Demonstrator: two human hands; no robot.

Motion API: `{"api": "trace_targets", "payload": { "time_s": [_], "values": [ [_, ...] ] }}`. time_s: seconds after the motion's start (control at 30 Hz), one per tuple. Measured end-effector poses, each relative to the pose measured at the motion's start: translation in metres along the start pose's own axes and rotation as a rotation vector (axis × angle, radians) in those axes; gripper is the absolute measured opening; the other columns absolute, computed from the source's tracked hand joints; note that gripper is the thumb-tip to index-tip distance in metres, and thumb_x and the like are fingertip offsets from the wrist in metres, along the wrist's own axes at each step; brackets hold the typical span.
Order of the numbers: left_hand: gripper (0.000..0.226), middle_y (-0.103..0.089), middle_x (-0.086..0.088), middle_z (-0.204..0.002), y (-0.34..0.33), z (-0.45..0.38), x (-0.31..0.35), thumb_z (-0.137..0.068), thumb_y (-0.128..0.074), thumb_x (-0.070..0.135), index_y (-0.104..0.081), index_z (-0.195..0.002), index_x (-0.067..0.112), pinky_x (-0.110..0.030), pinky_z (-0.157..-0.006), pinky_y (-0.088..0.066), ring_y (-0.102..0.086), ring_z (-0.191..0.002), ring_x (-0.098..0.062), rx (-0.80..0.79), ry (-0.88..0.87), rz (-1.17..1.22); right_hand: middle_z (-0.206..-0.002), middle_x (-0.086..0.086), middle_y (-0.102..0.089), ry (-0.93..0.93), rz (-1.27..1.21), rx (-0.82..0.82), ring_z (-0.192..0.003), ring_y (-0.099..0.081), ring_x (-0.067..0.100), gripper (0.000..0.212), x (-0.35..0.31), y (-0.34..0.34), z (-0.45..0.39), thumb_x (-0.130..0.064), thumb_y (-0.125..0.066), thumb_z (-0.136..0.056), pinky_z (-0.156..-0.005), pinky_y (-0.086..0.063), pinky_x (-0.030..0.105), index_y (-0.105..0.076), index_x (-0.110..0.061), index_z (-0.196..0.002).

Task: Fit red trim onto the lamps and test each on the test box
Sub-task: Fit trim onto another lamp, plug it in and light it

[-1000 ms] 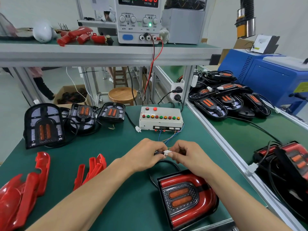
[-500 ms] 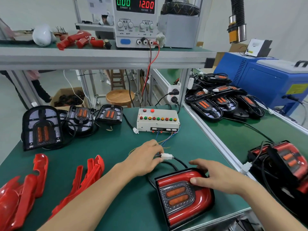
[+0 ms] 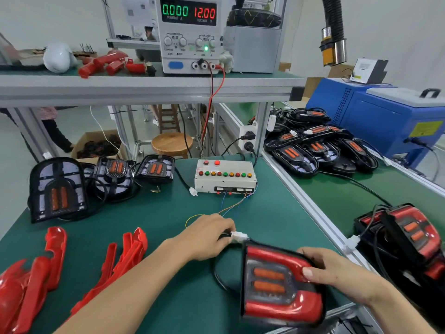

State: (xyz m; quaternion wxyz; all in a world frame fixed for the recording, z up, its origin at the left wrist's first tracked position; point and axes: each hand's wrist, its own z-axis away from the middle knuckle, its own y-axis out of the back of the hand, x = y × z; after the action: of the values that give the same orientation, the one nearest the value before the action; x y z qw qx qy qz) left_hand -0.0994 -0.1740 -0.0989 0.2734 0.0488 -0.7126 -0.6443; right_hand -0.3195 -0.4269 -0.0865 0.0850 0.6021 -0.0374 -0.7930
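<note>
The left hand (image 3: 207,237) pinches the white plug (image 3: 239,236) at the frame's centre. The right hand (image 3: 337,273) grips the red-trimmed lamp (image 3: 277,285), lower right.

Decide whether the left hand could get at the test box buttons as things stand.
Probably not at once: the left hand pinches the white connector. Once it lets go, the green mat between it and the test box holds only thin wires.

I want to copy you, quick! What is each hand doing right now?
Left hand: fingers pinch the white connector.
Right hand: grips the red-trimmed lamp by its right edge.
</note>
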Motion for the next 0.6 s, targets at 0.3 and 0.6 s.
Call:
{"api": "trace_targets", "payload": {
  "time_s": [0.3,0.6],
  "values": [
    [0.035,-0.069,0.007,-0.13,-0.008,0.017,0.002,-0.101,-0.051,0.032,-0.061,-0.134,0.027,-0.034,-0.102,-0.047,-0.061,-0.12,-0.017,0.089,0.024,0.113,-0.114,0.021,-0.075,-0.083,-0.807,0.468,-0.096,-0.077,0.028,0.055,-0.004,-0.07,-0.036,-0.036,-0.074,-0.079,-0.069,-0.064,0.034,-0.07,0.003,-0.118],
    [0.043,-0.057,0.007,-0.132,-0.009,0.015,0.0,-0.103,-0.046,0.026,-0.05,-0.146,0.024,-0.035,-0.108,-0.041,-0.053,-0.125,-0.015,0.094,0.042,0.081,-0.096,0.012,-0.079,-0.075,-0.702,0.78,-0.089,-0.078,0.023,0.043,-0.012,-0.109,-0.056,-0.027,-0.077,-0.088,-0.063,-0.063,0.032,-0.059,0.002,-0.114]
  ]
}}
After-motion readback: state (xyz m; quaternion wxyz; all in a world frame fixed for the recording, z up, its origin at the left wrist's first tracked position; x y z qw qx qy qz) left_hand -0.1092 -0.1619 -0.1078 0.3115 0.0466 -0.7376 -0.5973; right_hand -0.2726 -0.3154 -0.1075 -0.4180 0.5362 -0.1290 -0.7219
